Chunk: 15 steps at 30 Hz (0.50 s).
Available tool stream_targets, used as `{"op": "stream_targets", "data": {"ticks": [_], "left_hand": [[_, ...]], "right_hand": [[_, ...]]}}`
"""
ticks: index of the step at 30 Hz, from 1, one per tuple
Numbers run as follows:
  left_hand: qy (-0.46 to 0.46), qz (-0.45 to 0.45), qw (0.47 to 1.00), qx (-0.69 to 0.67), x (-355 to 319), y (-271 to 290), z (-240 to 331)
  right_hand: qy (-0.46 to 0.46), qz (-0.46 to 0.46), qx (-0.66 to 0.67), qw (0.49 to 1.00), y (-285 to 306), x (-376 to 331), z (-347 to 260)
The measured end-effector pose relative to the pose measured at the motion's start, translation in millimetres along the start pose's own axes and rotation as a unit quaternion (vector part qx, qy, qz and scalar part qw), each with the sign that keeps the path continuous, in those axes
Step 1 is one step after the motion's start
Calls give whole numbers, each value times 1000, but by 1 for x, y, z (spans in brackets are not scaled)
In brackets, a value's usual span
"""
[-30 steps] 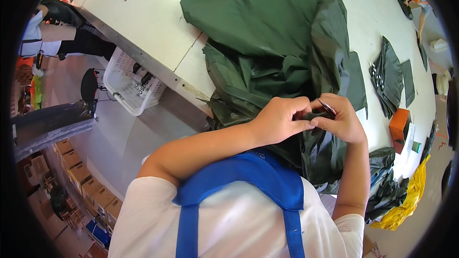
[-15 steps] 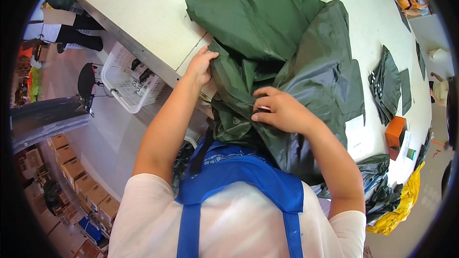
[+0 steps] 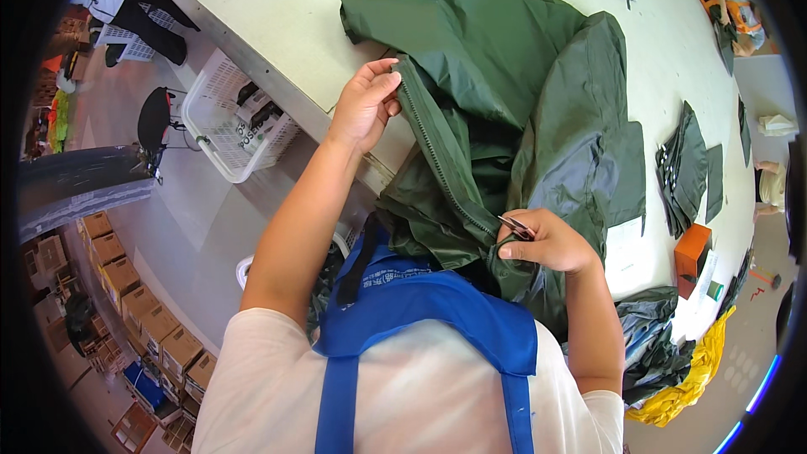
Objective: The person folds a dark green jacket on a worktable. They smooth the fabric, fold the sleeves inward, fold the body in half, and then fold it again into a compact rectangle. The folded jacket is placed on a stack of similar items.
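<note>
A dark green rain jacket (image 3: 487, 38) lies crumpled on the white table, its near part gathered down against my blue apron (image 3: 420, 311). My left hand (image 3: 366, 108) pinches the upper end of the jacket's zip edge (image 3: 437, 160) between thumb and fingers. The zip edge runs taut and slanting from there to my right hand (image 3: 551, 242), which is closed at its lower end. Small metal thread snips (image 3: 516, 227) stick out between the thumb and fingers of my right hand. Whether those fingers also grip the cloth, I cannot tell.
On the right of the table (image 3: 277, 8) stand an orange box (image 3: 693, 261) and folded dark green pieces (image 3: 685, 168). Yellow cloth (image 3: 693, 378) hangs at the right edge. A white basket (image 3: 223, 118) with packets stands left of the table. Cartons (image 3: 139, 298) line the lower left.
My left hand has risen a little and my right hand has moved down and right. The zip edge, loose and folded before, is now stretched between them.
</note>
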<state>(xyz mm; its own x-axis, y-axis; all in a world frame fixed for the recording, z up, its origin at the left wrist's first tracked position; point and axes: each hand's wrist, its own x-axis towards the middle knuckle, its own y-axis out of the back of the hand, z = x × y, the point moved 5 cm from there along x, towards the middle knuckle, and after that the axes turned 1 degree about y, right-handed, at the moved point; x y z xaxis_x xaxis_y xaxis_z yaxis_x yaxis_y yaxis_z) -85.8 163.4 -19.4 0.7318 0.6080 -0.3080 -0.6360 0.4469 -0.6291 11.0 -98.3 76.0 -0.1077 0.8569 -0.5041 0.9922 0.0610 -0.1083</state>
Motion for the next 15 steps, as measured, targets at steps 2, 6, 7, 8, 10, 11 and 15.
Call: {"op": "stream_targets", "data": {"ticks": [2, 6, 7, 8, 10, 11, 15], "left_hand": [[12, 16, 1000, 2, 1, 2, -2], [49, 81, 995, 15, 3, 11, -11], [53, 97, 994, 18, 1, 11, -13], [57, 113, 992, 21, -1, 11, -15], [73, 89, 993, 24, -3, 4, -13], [80, 62, 995, 25, -4, 1, -8], [106, 1, 984, 146, -4, 8, 3]], "right_hand": [[-3, 6, 6, 1000, 0, -3, 2], [12, 23, 9, 1000, 0, -5, 5], [14, 25, 15, 999, -1, -5, 5], [16, 27, 20, 999, -1, -5, 4], [15, 28, 9, 999, -1, -6, 4], [14, 29, 4, 999, -1, -7, 4], [17, 30, 3, 999, -1, -10, 3]]}}
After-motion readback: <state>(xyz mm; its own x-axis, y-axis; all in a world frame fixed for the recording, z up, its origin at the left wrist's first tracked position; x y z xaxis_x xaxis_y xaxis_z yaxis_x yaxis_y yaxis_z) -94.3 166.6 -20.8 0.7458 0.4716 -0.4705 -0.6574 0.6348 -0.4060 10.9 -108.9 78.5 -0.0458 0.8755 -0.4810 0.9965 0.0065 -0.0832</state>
